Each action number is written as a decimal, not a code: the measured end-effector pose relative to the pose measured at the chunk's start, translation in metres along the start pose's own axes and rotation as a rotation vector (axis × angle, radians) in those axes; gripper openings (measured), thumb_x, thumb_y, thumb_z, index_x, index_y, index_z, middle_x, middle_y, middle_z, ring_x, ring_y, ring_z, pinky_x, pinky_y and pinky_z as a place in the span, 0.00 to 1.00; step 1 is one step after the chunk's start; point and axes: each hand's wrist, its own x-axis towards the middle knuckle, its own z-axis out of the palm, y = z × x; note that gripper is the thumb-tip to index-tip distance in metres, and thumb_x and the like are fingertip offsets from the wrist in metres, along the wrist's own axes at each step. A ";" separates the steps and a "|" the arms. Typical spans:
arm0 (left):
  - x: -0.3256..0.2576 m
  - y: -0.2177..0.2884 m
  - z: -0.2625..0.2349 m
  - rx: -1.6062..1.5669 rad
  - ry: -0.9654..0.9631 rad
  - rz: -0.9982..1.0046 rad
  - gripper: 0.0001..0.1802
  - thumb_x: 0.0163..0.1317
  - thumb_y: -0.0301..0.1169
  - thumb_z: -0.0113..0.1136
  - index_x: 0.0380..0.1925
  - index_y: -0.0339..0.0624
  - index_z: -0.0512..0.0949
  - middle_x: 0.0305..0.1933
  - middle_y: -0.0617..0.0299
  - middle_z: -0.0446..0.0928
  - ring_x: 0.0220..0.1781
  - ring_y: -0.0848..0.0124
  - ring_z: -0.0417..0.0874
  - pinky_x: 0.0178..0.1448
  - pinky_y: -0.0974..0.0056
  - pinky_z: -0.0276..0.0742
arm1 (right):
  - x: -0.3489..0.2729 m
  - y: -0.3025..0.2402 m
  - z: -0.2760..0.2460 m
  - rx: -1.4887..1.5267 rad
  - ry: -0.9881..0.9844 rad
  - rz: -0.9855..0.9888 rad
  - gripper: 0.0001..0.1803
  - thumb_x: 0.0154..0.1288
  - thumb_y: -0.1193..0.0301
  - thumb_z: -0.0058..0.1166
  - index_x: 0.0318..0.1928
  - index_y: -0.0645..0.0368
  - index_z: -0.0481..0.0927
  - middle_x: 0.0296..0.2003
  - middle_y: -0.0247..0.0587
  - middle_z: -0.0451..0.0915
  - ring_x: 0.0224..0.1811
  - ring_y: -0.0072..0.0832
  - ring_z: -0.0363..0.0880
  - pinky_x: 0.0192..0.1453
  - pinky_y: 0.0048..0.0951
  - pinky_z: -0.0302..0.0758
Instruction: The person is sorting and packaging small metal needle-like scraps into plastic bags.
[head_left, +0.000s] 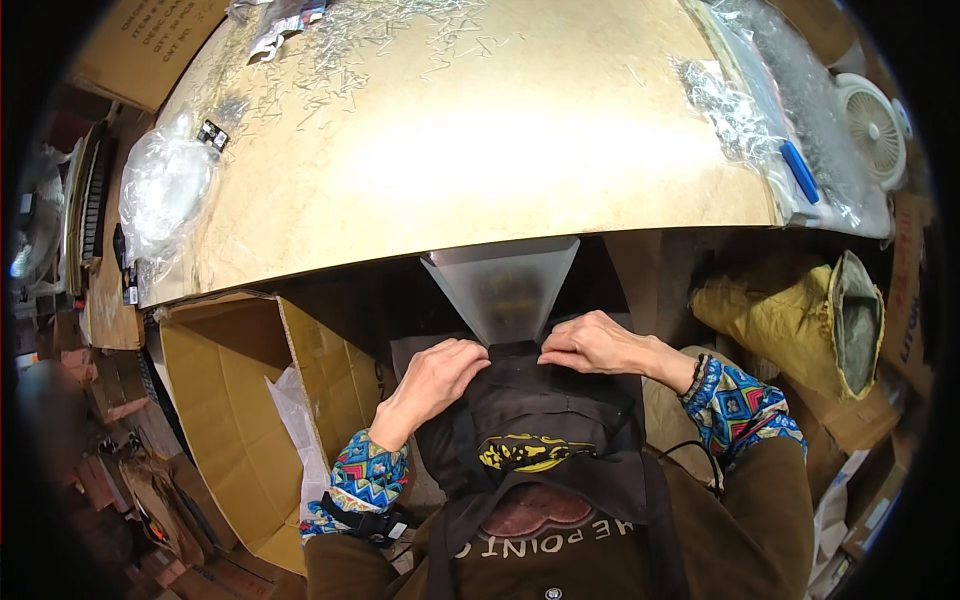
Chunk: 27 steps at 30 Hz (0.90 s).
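Head view: broad, pale wooden counter (430, 170) with a bowed front edge, apparently with plenty left loose on top; share already done impossible to tell. Below that edge, black folded fabric (545, 385), upper border and long axis toward the counter, as far as visible. Just beyond, grey, tapered, smooth chute (510, 280), narrow end pointing at the fabric. Flanking that end, right hand (603, 345) and left hand (437, 370), each grip pressed together, apparently pinching the fabric's border. Thin, silvery, bent wire pieces (340, 52), scattered across the counter's far side.
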 end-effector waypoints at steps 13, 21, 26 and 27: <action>0.000 0.002 -0.005 -0.102 -0.026 0.003 0.07 0.58 0.26 0.62 0.36 0.38 0.78 0.36 0.56 0.80 0.38 0.59 0.82 0.40 0.61 0.79 | 0.003 -0.010 -0.002 0.162 -0.160 -0.009 0.15 0.62 0.74 0.52 0.50 0.61 0.80 0.38 0.48 0.82 0.42 0.45 0.81 0.49 0.38 0.75; -0.001 -0.009 0.011 -0.004 0.153 0.021 0.06 0.59 0.24 0.61 0.36 0.39 0.76 0.35 0.57 0.80 0.36 0.64 0.82 0.38 0.61 0.78 | -0.004 0.005 0.009 -0.142 0.104 0.035 0.08 0.63 0.71 0.55 0.41 0.61 0.81 0.33 0.47 0.81 0.36 0.45 0.80 0.40 0.38 0.77; -0.007 -0.018 0.027 -0.960 0.211 -0.509 0.04 0.65 0.24 0.58 0.38 0.36 0.75 0.41 0.60 0.82 0.43 0.77 0.82 0.45 0.69 0.80 | -0.001 -0.007 -0.013 -0.189 0.222 -0.029 0.09 0.62 0.70 0.58 0.40 0.60 0.82 0.30 0.45 0.81 0.29 0.40 0.81 0.33 0.34 0.77; -0.004 -0.013 0.027 -1.183 0.266 -0.505 0.06 0.65 0.24 0.59 0.40 0.36 0.74 0.39 0.61 0.81 0.42 0.76 0.82 0.46 0.69 0.80 | 0.000 -0.012 -0.023 -0.192 0.223 -0.029 0.09 0.62 0.70 0.58 0.40 0.60 0.82 0.30 0.45 0.81 0.29 0.40 0.81 0.33 0.34 0.77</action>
